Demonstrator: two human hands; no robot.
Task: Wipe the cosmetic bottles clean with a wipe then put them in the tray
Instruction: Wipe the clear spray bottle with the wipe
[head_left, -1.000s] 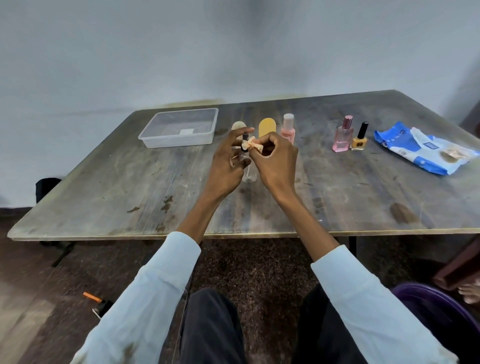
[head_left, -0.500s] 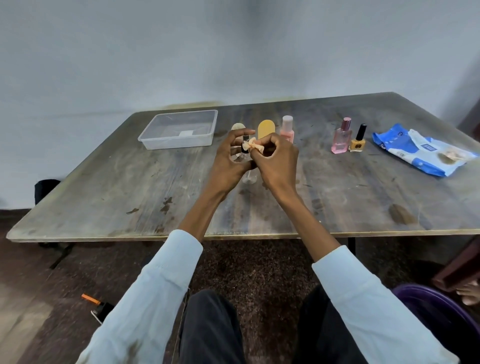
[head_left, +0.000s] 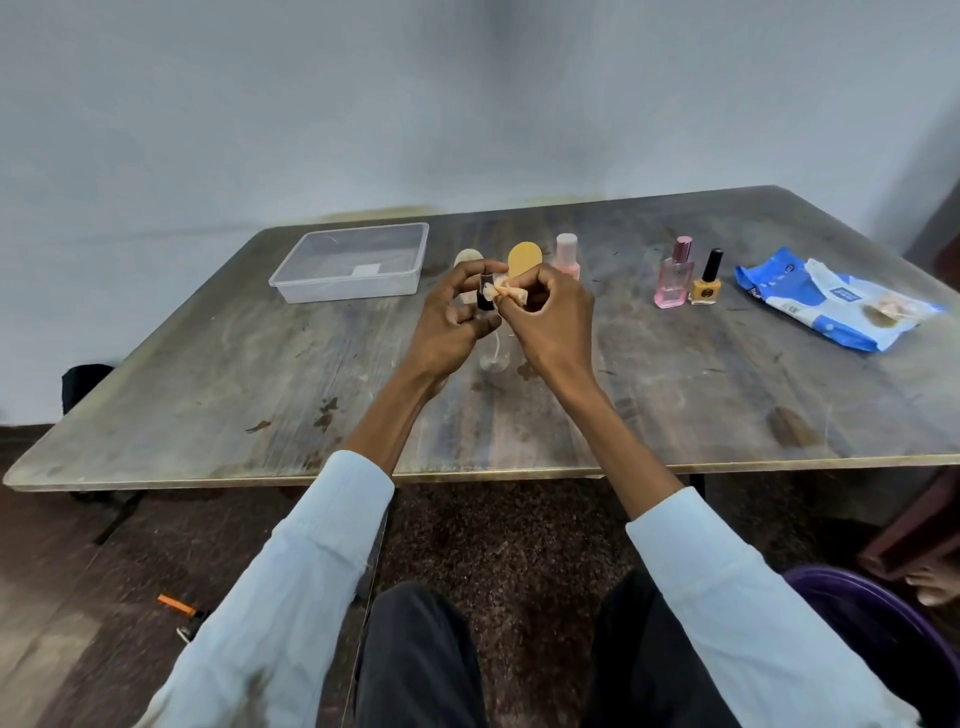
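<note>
Your left hand (head_left: 451, 322) is gripping a small clear bottle (head_left: 487, 306) with a dark cap above the counter (head_left: 260, 374). Your right hand (head_left: 553, 317) is pinching a crumpled wipe (head_left: 511, 292) against that cap. Farther back, the tray (head_left: 353, 260) is sitting left; a pink bottle (head_left: 674, 274) and a yellow bottle (head_left: 705, 280) are standing right.

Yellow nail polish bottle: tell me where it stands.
The yellow nail polish bottle stands upright on the table's far right, between the pink perfume bottle and the wipes pack.
</note>
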